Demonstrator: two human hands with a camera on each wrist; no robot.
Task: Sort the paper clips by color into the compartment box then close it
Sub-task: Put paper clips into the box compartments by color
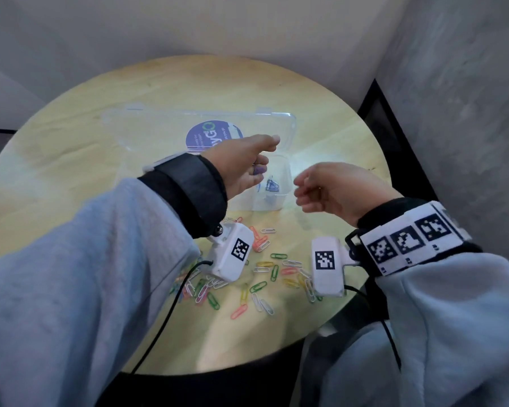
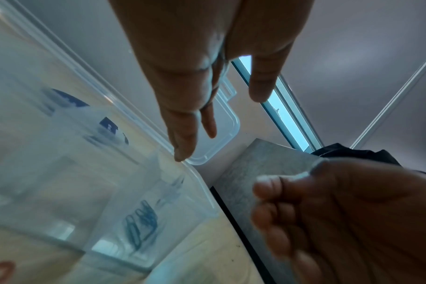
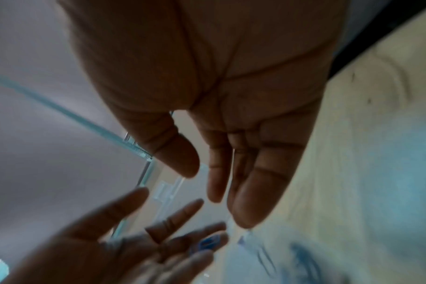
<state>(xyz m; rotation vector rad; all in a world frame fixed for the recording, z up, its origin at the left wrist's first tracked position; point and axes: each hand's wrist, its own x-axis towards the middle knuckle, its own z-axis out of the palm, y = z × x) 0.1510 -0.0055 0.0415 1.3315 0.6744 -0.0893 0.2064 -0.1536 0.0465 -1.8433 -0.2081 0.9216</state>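
Left hand (image 1: 241,163) fingers spread apart above the compartment box (image 1: 282,183), blue paper clips (image 1: 272,185) just below its fingertips; right hand (image 1: 332,192) loosely curled, empty, beside it

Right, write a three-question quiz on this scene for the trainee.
1. True or false: the lid is shut over the box.
2. What colour are the clips already inside the box? A red, B blue, C yellow.
3. Which hand hovers over the box?

Key: 1 false, the lid lies open. 2 B. 3 the left hand.
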